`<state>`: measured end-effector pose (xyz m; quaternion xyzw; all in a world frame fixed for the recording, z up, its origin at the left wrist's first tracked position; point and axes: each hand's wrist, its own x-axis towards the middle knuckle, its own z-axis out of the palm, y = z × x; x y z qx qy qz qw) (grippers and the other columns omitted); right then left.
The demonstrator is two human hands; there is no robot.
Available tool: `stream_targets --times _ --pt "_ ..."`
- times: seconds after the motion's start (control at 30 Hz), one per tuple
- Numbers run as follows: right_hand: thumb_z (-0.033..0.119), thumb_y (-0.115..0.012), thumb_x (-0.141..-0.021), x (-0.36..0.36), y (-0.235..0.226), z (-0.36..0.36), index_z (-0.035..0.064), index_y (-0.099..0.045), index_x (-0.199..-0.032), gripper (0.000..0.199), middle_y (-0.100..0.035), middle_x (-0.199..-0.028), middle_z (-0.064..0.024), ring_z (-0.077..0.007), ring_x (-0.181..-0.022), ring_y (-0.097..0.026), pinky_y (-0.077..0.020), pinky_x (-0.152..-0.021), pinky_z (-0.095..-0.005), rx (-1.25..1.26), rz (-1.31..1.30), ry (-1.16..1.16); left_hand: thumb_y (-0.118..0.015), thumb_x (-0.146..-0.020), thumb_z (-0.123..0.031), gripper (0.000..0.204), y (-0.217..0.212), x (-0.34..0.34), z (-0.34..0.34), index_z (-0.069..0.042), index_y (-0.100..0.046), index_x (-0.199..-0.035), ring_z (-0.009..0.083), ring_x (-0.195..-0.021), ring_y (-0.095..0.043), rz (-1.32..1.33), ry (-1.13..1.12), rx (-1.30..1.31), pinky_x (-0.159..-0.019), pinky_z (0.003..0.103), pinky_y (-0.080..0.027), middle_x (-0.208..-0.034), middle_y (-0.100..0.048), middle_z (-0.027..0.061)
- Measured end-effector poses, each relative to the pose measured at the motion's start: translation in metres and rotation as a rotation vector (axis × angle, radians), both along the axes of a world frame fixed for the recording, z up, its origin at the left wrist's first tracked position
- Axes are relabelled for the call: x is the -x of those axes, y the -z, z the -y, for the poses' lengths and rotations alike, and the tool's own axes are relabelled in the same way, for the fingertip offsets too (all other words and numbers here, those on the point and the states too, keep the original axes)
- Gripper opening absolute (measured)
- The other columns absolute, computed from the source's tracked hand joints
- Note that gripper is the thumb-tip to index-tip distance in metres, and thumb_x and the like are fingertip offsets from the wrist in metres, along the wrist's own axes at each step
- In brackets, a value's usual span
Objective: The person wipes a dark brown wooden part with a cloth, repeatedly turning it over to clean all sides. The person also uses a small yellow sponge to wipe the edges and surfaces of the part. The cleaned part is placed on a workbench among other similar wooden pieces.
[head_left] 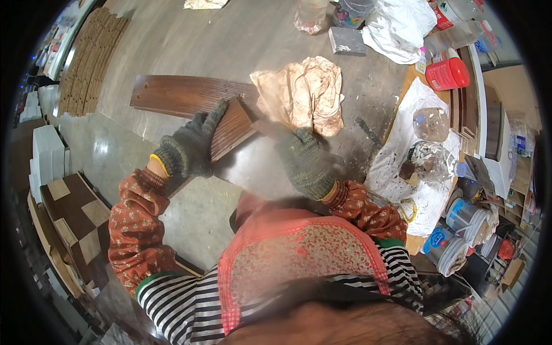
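Held at a slant near the close edge of a smooth grey worktop point(190, 46): a reddish-brown, finely ribbed, wood-look board point(233, 131), its upper corner overlapping, in this view, a long dark-brown grained plank point(184, 95) lying flat. Gripped along the left side by the left hand point(187, 144), gloved in grey-green knit, with fingers close together and bent over the edge. Curled, at the right hand point(307, 164) in a matching glove, near something too blurred to name; cannot tell whether pinching it.

Could twist or slip from the left hand if pushed hard from the right, being held along only 1 side. Could scratch the plank's face through contact with the board's corner. Could snag a crumpled, peach-coloured cloth point(313, 95) through a wide right-hand sweep.

Straight-ended and grooved lengthwise on the board; streaked and slightly shiny on the plank. Soft and deeply puckered on the peach cloth. Squared and flat on a small grey block point(347, 43) beyond. Creased and dark-stained on a long white cloth point(391, 167) at the right, under 2 clear plastic containers point(432, 125). Rounded and glossy on a red plastic jar point(447, 73) farther out.
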<state>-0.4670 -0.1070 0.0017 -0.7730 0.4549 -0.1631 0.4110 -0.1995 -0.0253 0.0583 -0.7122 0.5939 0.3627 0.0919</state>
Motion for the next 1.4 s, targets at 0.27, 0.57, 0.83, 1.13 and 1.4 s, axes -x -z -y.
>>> stream_targets --times 0.27,0.57,0.83,1.13,1.4 --pt "0.041 -0.061 -0.100 0.019 0.023 0.009 0.0002 -0.057 -0.129 0.051 -0.065 -0.111 -0.0152 -0.0258 -0.096 -0.065 -0.0556 -0.079 -0.0341 0.626 -0.010 -0.270 -0.093 -0.055 -0.022 0.140 0.009 -0.012 -0.010 -0.010 -0.006 -0.165 0.0443 -0.138 -0.047 -0.301 0.073 0.237 -0.116 0.045 -0.040 -0.150 -0.044 0.0301" --pt "0.031 -0.060 -0.101 0.030 0.003 0.001 0.0025 -0.058 -0.126 0.038 -0.065 -0.109 -0.0134 -0.0274 -0.097 -0.065 -0.0533 -0.088 -0.0376 0.208 0.260 -0.299 -0.091 -0.052 -0.017 0.141 -0.017 0.005 -0.019 -0.005 -0.007 -0.165 0.0311 -0.152 -0.031 -0.589 -0.041 0.007 -0.124 0.041 -0.027 -0.166 -0.028 0.0197" --pt "0.033 -0.060 -0.099 0.042 -0.032 -0.004 0.0041 -0.060 -0.132 0.044 -0.064 -0.117 -0.0133 -0.0273 -0.104 -0.062 -0.0496 -0.096 -0.0403 0.340 0.033 -0.474 -0.089 -0.060 -0.011 0.138 -0.014 0.020 -0.041 -0.011 -0.002 -0.167 0.0170 -0.106 -0.056 -0.755 -0.025 0.028 -0.093 0.034 -0.051 -0.163 -0.034 0.0097" --pt "0.040 -0.059 -0.100 0.059 -0.037 -0.010 0.0115 -0.053 -0.141 0.050 -0.057 -0.139 -0.0084 -0.0231 -0.123 -0.056 -0.0467 -0.105 -0.0421 0.312 0.141 -0.433 -0.091 -0.058 -0.016 0.137 -0.005 0.032 -0.062 -0.005 -0.007 -0.165 0.0225 -0.154 -0.023 -0.859 -0.145 -0.035 -0.124 0.036 -0.022 -0.169 -0.022 0.0154" --pt "0.023 -0.057 -0.097 0.061 -0.020 -0.024 0.0058 -0.059 -0.138 0.044 -0.065 -0.118 -0.0095 -0.0220 -0.102 -0.064 -0.0473 -0.099 -0.0380 0.555 -0.258 -0.444 -0.091 -0.059 -0.014 0.137 -0.007 0.042 -0.066 -0.006 -0.006 -0.166 0.0226 -0.153 -0.024 -0.915 -0.169 -0.080 -0.123 0.036 -0.023 -0.169 -0.022 0.0145"
